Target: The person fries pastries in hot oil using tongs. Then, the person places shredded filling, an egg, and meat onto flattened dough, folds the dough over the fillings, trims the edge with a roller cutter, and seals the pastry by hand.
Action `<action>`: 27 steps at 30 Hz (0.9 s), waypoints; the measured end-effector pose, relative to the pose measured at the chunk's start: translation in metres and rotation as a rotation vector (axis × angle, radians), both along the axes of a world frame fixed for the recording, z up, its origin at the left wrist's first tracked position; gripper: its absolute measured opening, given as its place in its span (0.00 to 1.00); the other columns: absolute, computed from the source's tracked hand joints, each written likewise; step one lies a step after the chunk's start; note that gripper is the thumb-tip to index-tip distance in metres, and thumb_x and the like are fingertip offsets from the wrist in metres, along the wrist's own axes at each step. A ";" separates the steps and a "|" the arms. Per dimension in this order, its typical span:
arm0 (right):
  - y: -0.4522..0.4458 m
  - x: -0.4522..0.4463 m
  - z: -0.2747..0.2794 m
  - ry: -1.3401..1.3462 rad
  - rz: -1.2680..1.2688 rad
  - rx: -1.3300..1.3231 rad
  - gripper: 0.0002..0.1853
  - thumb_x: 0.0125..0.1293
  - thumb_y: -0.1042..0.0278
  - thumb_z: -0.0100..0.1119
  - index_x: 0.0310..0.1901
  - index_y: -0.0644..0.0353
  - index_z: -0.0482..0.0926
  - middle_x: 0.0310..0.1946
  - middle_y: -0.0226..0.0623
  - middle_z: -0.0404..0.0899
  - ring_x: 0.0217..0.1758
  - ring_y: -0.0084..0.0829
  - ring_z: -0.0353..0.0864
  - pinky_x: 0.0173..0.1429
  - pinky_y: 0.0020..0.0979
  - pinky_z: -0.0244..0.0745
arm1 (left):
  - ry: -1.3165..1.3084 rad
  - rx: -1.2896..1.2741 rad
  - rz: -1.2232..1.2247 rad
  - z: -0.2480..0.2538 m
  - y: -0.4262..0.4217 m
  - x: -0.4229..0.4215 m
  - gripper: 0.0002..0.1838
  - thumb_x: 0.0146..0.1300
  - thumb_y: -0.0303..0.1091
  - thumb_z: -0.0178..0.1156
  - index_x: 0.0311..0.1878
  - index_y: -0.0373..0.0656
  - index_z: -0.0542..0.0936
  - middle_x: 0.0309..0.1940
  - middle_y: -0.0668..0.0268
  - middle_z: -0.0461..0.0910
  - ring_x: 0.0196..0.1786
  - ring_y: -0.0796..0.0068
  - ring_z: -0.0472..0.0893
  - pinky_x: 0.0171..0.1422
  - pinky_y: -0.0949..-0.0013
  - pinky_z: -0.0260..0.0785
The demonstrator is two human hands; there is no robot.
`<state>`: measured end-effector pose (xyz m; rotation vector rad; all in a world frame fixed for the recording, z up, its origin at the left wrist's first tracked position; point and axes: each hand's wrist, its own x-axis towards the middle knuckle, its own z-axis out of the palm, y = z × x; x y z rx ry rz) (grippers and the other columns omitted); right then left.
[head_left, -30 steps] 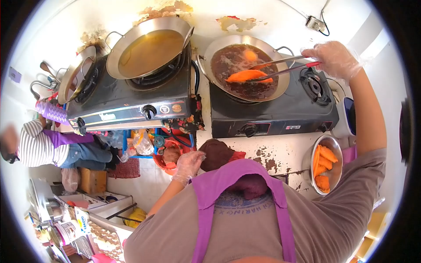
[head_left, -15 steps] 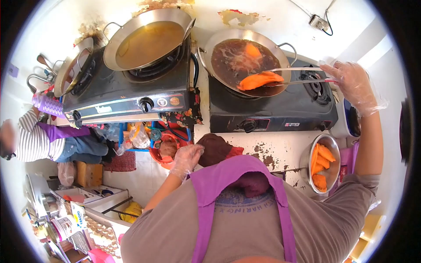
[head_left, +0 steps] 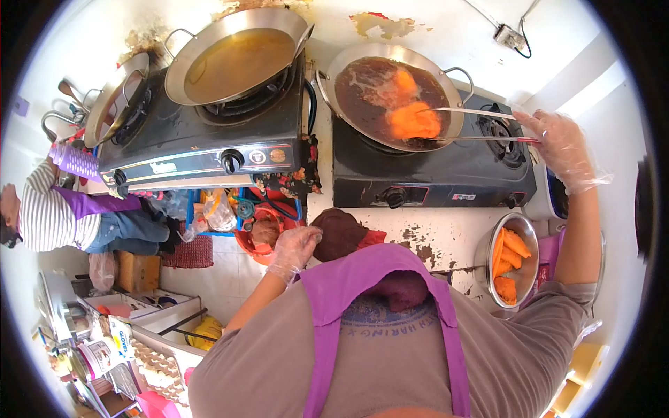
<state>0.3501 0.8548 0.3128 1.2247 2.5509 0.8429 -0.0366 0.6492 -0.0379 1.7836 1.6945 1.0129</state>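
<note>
My right hand (head_left: pixel 561 150), in a clear plastic glove, is closed on long metal tongs (head_left: pixel 481 138) with a red strip. The tong tips reach an orange battered piece (head_left: pixel 414 121) in the dark oil of the right wok (head_left: pixel 451 83). Another orange piece (head_left: pixel 404 82) floats behind it in bubbling oil. My left hand (head_left: pixel 296 247), gloved too, has its fingers bent together beside a dark brown cloth (head_left: pixel 336 235); what they hold, if anything, is hidden.
A steel bowl (head_left: pixel 533 277) of orange pieces stands right of my body. Left, a second wok (head_left: pixel 181 70) of oil sits on another stove (head_left: pixel 202 164), with a third wok (head_left: pixel 97 115) beyond. A person (head_left: pixel 63 205) in a striped top stands far left. A red basket (head_left: pixel 254 240) is below.
The orange piece in the tongs was lifted toward the wok's front edge, then lowered into the oil slightly to the right. My right hand has shifted right and down. My left hand stays near the cloth.
</note>
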 end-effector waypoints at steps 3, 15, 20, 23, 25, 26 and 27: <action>0.000 0.010 0.006 0.049 -0.022 -0.055 0.31 0.50 0.77 0.68 0.58 0.46 0.78 0.37 0.36 0.81 0.40 0.39 0.82 0.47 0.37 0.77 | 0.033 0.009 0.000 0.001 0.001 0.000 0.05 0.59 0.32 0.64 0.38 0.44 0.84 0.37 0.60 0.86 0.41 0.58 0.85 0.47 0.60 0.77; 0.036 0.026 -0.014 0.086 -0.125 0.072 0.40 0.53 0.76 0.67 0.68 0.38 0.67 0.44 0.38 0.79 0.46 0.41 0.80 0.51 0.39 0.78 | 0.031 0.007 0.002 0.002 0.002 0.003 0.05 0.59 0.32 0.64 0.38 0.44 0.84 0.36 0.61 0.86 0.40 0.58 0.85 0.47 0.60 0.77; 0.048 0.011 -0.034 -0.065 -0.123 0.195 0.38 0.58 0.75 0.63 0.70 0.37 0.65 0.44 0.34 0.78 0.45 0.35 0.81 0.48 0.37 0.79 | 0.019 0.042 0.001 -0.001 0.000 -0.001 0.06 0.60 0.32 0.64 0.39 0.44 0.84 0.36 0.60 0.86 0.40 0.58 0.85 0.46 0.59 0.77; 0.043 -0.005 -0.040 -0.044 -0.125 0.185 0.36 0.60 0.78 0.58 0.70 0.37 0.64 0.43 0.33 0.77 0.44 0.35 0.82 0.47 0.37 0.80 | 0.033 0.046 0.007 -0.004 -0.002 -0.003 0.06 0.60 0.32 0.63 0.39 0.44 0.84 0.36 0.60 0.86 0.40 0.57 0.85 0.46 0.59 0.77; 0.047 -0.005 -0.049 -0.035 -0.074 0.200 0.37 0.60 0.79 0.55 0.70 0.39 0.64 0.42 0.34 0.77 0.43 0.35 0.81 0.46 0.37 0.80 | 0.036 0.042 0.007 -0.003 -0.002 -0.002 0.06 0.60 0.32 0.63 0.39 0.44 0.84 0.36 0.60 0.86 0.40 0.57 0.85 0.46 0.59 0.77; 0.050 -0.006 -0.054 -0.030 -0.048 0.207 0.37 0.60 0.80 0.54 0.71 0.39 0.64 0.41 0.34 0.76 0.42 0.35 0.81 0.46 0.37 0.80 | 0.037 0.037 0.006 -0.002 -0.003 -0.002 0.06 0.60 0.31 0.63 0.39 0.44 0.84 0.36 0.60 0.86 0.40 0.57 0.85 0.47 0.59 0.77; 0.054 -0.005 -0.060 -0.031 -0.025 0.214 0.37 0.59 0.80 0.54 0.71 0.40 0.64 0.41 0.34 0.76 0.42 0.35 0.81 0.45 0.37 0.80 | 0.037 0.032 0.005 -0.001 -0.003 -0.001 0.06 0.59 0.31 0.63 0.39 0.44 0.84 0.36 0.60 0.86 0.40 0.58 0.85 0.47 0.59 0.77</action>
